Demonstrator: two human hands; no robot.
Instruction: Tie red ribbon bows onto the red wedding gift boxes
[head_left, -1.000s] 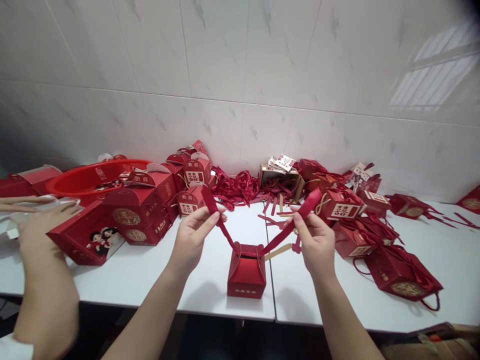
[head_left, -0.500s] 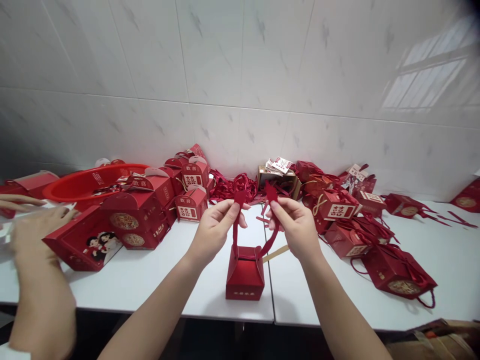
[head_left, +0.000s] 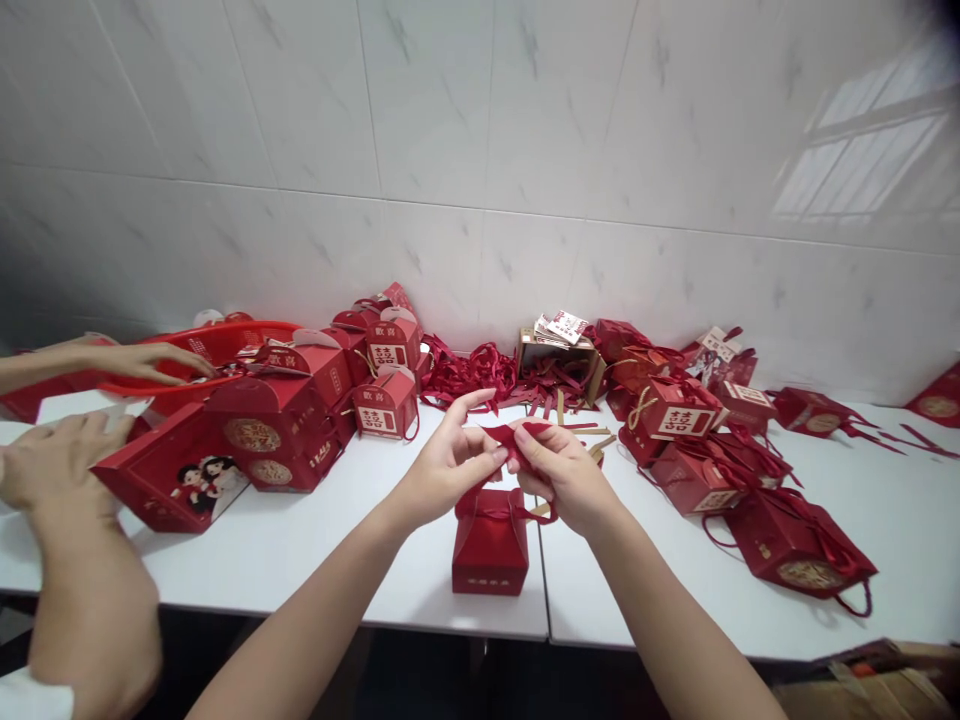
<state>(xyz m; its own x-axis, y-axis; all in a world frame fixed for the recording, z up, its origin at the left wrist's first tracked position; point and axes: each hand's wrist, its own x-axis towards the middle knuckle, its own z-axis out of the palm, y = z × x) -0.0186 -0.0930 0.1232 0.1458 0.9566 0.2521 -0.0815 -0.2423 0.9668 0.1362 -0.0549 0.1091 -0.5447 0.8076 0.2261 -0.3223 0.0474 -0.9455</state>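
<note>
A small red gift box (head_left: pixel 490 555) stands upright on the white table near its front edge, with dark red ribbon (head_left: pixel 510 436) coming from its top. Above the box, my left hand (head_left: pixel 459 458) pinches the ribbon between thumb and fingers, its index finger raised. Close beside it, my right hand (head_left: pixel 561 468) is closed on the ribbon too. The fingertips of both hands meet around the crossed ribbon, and part of it is hidden behind them.
Red boxes (head_left: pixel 270 425) are stacked at the left beside a red basin (head_left: pixel 255 335), where another person's hands (head_left: pixel 67 460) reach. More boxes (head_left: pixel 799 545) lie at the right. Loose ribbons (head_left: pixel 472 370) and an open box (head_left: pixel 596 375) of ribbons sit by the wall.
My hands have come together, and the ribbon ends that were held apart now cross. The ribbon has sunk lower beside the box. One of the other person's hands has reached into the basin.
</note>
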